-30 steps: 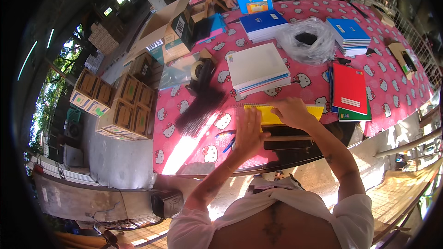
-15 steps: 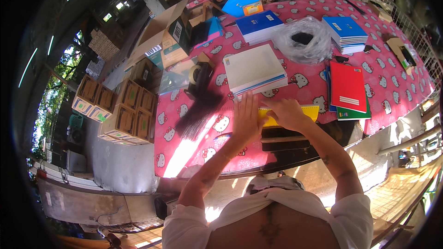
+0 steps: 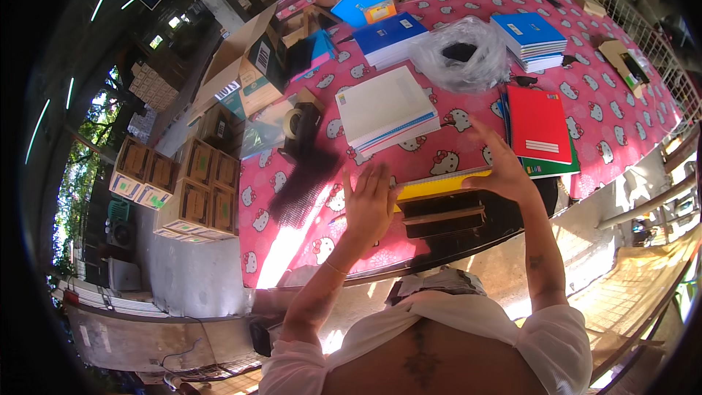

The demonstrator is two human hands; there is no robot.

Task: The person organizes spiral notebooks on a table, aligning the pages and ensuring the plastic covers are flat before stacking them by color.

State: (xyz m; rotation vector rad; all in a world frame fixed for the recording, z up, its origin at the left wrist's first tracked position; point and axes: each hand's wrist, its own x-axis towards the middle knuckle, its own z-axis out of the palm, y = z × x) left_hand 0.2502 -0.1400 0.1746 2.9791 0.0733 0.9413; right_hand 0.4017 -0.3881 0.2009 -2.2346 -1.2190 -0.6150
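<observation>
A yellow spiral notebook (image 3: 442,186), seen nearly edge-on, stands at the near table edge against a dark wooden block-like holder (image 3: 446,218). My left hand (image 3: 370,205) is at its left end, fingers stretched upward and palm toward it. Over on the right end, my right hand (image 3: 504,170) has its fingers spread, the thumb at the notebook's corner. Whether either palm presses on it I cannot tell. Just beyond lies a stack of notebooks with a pale grey cover (image 3: 386,107). Red notebooks (image 3: 540,124) rest on a green one (image 3: 552,167) to the right.
The table has a pink patterned cloth (image 3: 446,163). Farther back are blue notebook stacks (image 3: 391,35) (image 3: 528,35) and a clear plastic bundle (image 3: 461,69). A tape dispenser (image 3: 298,123) and an open carton (image 3: 252,77) stand left. Across the table, a person holds a blue notebook (image 3: 360,3).
My hands have moved apart, the left toward the left end of the yellow notebook and the right toward its right end. The fingers of my right hand have spread. The view has shifted slightly.
</observation>
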